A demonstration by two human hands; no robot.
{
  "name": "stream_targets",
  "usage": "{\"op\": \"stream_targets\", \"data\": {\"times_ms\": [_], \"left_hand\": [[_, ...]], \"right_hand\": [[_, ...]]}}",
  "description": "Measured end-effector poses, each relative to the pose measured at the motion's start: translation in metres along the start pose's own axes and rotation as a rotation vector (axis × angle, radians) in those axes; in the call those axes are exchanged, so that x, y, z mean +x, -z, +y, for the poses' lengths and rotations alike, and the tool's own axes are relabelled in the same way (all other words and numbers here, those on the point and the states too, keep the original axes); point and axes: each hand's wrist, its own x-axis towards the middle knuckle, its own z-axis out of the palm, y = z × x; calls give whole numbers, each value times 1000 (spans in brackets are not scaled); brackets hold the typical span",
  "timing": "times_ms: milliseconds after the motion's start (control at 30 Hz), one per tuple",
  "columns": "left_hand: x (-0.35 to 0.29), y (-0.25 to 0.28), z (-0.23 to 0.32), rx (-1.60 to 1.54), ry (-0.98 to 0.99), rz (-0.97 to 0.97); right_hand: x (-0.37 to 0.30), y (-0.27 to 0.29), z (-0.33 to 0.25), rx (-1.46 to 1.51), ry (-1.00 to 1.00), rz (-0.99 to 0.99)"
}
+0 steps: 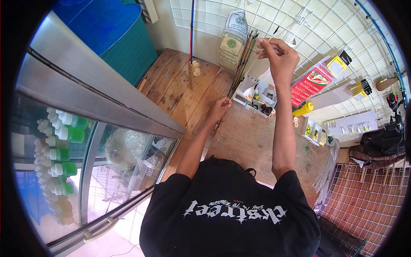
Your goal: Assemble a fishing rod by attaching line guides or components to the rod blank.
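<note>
- Thin rods (245, 60): bundle leaning on the wall, just L of the white tray (243, 102), tops higher than tray, lower ends down near its L side.
- L hand (219, 109): just L of tray, close to rods' lower ends. Fingers bent, thumb + index tips near each other; can't tell if it's grasping a rod or anything else.
- R hand (280, 58): raised over tray, thumb + index brought together as in a pinch, other fingers curled. Anything btwn the tips is too fine to make out, so can't tell if it's holding smth.
- Tray itself: sm. bottles + dark-topped jars inside, standing at back of the brown worktop (252, 137).
- Packet stack (230, 51), pale w/ green print: L of tray, past the rods.
- Blue rod (191, 32): upright, farther L of tray, by a wooden stand (191, 76).
- Yellow bottle (304, 109): tilted, near tray's R side.
- Red packet (311, 87): R of tray, above yellow bottle.
- Sm. white box (315, 136) w/ compartments, colored bits inside: R of tray, past the bottle.
- White wire grid (261, 13): on wall behind tray.
- Green-capped containers (68, 133): behind glass, well L of tray.
</note>
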Motion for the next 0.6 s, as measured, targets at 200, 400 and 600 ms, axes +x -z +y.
{"op": "stream_targets", "data": {"times_ms": [200,400,600], "left_hand": [[-9,-1,19,26,25,-31],[-19,-1,4,-20,-70,-23],[-36,0,16,-40,1,-36]], "right_hand": [[12,24,-24,-14,30,5],[22,39,-56,38,121,-7],[41,72,-93,-15,230,26]]}}
